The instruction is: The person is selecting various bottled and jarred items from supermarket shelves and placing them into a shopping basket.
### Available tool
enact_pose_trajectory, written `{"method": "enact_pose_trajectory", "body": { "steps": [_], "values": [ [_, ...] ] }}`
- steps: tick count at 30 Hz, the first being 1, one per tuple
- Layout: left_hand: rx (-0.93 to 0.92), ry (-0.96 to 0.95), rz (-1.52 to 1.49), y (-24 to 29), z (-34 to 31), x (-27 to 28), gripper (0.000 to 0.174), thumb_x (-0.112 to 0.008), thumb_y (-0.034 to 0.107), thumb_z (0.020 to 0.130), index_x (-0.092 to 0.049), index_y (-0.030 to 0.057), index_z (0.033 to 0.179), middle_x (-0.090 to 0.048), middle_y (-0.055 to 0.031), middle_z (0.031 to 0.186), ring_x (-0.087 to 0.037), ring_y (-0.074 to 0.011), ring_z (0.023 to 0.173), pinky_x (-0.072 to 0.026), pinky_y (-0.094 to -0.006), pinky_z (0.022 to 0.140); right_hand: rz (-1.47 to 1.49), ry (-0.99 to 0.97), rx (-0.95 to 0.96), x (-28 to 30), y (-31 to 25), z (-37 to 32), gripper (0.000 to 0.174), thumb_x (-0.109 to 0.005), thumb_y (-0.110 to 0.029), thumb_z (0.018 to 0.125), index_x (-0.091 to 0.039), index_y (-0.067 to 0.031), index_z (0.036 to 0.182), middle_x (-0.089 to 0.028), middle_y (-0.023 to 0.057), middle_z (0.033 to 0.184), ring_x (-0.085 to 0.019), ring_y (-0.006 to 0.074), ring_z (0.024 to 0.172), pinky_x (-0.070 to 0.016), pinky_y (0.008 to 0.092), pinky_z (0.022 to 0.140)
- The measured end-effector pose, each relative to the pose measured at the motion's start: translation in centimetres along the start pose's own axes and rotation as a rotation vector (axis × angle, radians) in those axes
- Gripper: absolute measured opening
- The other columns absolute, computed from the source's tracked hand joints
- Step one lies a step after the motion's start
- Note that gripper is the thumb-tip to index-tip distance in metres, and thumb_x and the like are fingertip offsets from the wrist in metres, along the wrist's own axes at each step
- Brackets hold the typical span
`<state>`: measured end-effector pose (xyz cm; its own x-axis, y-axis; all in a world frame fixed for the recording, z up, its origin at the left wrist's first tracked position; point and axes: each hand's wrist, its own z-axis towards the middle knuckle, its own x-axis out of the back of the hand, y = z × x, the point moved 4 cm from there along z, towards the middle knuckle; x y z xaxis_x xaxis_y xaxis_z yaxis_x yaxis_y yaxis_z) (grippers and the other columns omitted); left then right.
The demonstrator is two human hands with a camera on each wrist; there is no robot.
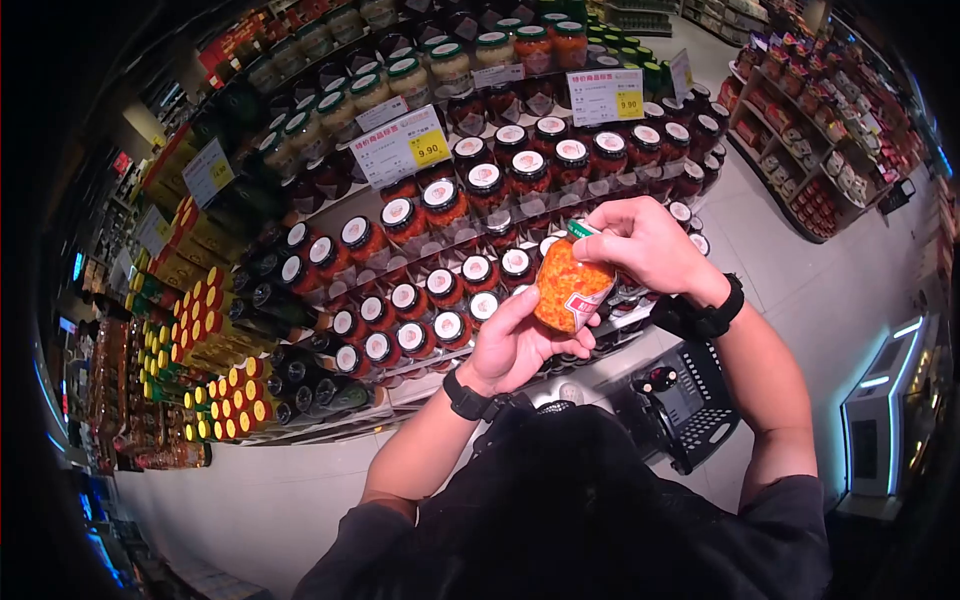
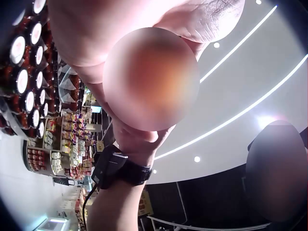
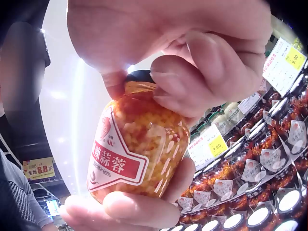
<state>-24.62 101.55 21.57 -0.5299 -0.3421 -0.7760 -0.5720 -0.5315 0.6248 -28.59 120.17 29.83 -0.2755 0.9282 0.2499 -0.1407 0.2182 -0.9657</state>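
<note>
A glass jar of orange-red chopped chili garlic sauce (image 1: 572, 285) is held tilted in front of the shelf, between both hands. My left hand (image 1: 508, 345) holds its lower part, thumb on one side and fingers around the base. At the top, my right hand (image 1: 645, 245) grips the jar by the green-edged lid and neck. In the right wrist view the red and white label of the jar (image 3: 159, 139) faces the camera, with left fingers (image 3: 137, 211) under it and right fingers curled at the neck. A blurred round patch covers the jar in the left wrist view.
Rows of dark-lidded red sauce jars (image 1: 440, 285) fill the tiered shelf ahead, under price signs (image 1: 403, 147). Yellow-capped bottles (image 1: 240, 400) stand left. A black basket (image 1: 705, 405) is below, near my body. Another stocked shelf (image 1: 815, 140) stands across the aisle.
</note>
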Motion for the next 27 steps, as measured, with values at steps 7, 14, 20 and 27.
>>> {"method": "enact_pose_trajectory", "body": {
  "steps": [7, 14, 20, 27],
  "values": [
    [0.084, -0.015, -0.277, -3.8, -4.9, 0.1, 0.066, -0.038, 0.051, 0.106, -0.04, -0.0033, 0.143, -0.06, -0.0286, 0.115, -0.069, -0.034, 0.093, -0.0597, -0.0416, 0.078, -0.153, 0.179, -0.123, -4.3, 2.1, -5.2, 0.053, -0.078, -0.048, 0.085, -0.072, 0.0025, 0.073, -0.06, 0.0011, 0.061, -0.052, 0.0067, 0.056, -0.0417, 0.0264, 0.052],
    [0.116, -0.038, -0.429, -6.0, -8.0, -0.9, 0.07, -0.029, 0.058, 0.106, -0.042, -0.0005, 0.141, -0.061, -0.0264, 0.106, -0.068, -0.0285, 0.077, -0.0573, -0.036, 0.066, -0.233, 0.197, -0.221, -6.0, 2.2, -7.9, 0.073, -0.076, -0.065, 0.079, -0.062, 0.0013, 0.051, -0.048, 0.0016, 0.047, -0.045, 0.0094, 0.047, -0.0394, 0.0293, 0.047],
    [0.1, 0.028, -0.392, -6.3, -9.2, -1.4, 0.069, -0.027, 0.057, 0.106, -0.042, 0.0, 0.141, -0.061, -0.0257, 0.104, -0.066, -0.0277, 0.074, -0.0567, -0.0357, 0.065, -0.207, 0.16, -0.233, -6.9, 1.7, -8.4, 0.073, -0.076, -0.063, 0.081, -0.061, 0.0016, 0.051, -0.046, -0.0005, 0.047, -0.042, 0.0077, 0.048, -0.0369, 0.0282, 0.046],
    [0.076, 0.042, -0.366, -7.3, -8.1, -2.5, 0.068, -0.028, 0.056, 0.106, -0.042, 0.0005, 0.142, -0.06, -0.0261, 0.106, -0.067, -0.03, 0.081, -0.0576, -0.0388, 0.07, -0.177, 0.116, -0.196, -5.1, 2.6, -8.5, 0.067, -0.074, -0.058, 0.085, -0.065, 0.0016, 0.054, -0.046, -0.0018, 0.049, -0.041, 0.0068, 0.048, -0.034, 0.0287, 0.046]
  ]
}}
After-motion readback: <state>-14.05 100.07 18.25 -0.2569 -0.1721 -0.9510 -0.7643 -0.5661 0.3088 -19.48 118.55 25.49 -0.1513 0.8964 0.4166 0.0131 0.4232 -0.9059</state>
